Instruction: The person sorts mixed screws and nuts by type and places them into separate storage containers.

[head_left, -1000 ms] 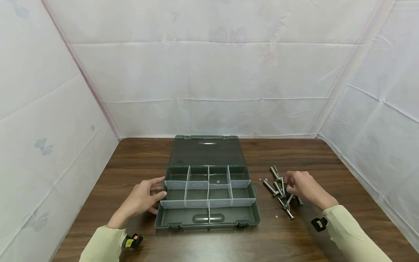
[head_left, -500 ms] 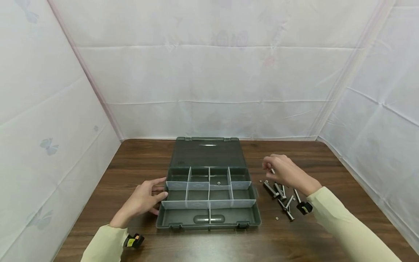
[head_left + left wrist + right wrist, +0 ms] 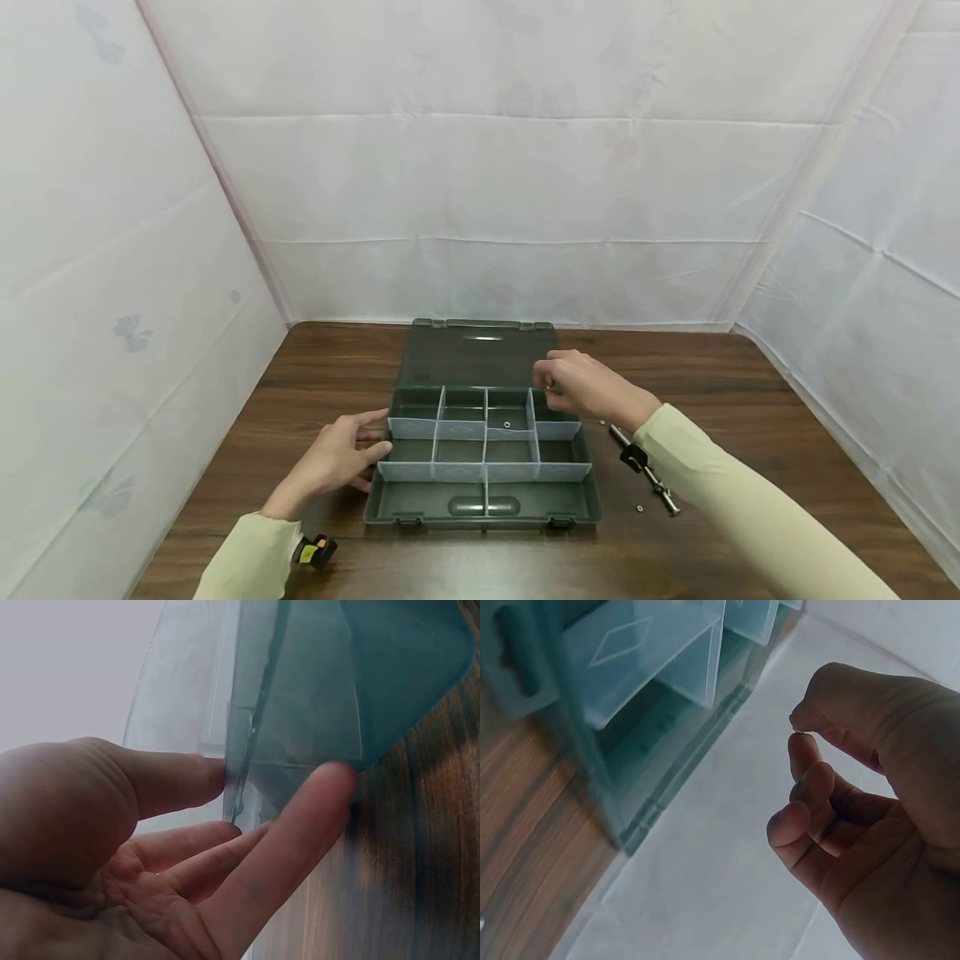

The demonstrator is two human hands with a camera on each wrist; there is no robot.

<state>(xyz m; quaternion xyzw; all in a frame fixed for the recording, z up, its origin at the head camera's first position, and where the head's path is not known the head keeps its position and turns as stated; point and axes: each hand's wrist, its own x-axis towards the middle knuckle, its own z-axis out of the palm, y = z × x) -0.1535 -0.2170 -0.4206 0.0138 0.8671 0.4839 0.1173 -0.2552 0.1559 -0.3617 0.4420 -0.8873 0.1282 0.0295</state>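
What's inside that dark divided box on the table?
One small ring lies in the open box, apparently in the far row's third compartment from the left. The right hand partly covers that row's rightmost compartment, so anything beneath it can't be seen.

The sliver [image 3: 799, 733] pinched in the right grip [image 3: 588, 387] is too small to identify.

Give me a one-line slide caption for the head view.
Left hand holding an open compartment box, right hand over its back-right corner, bolts alongside.
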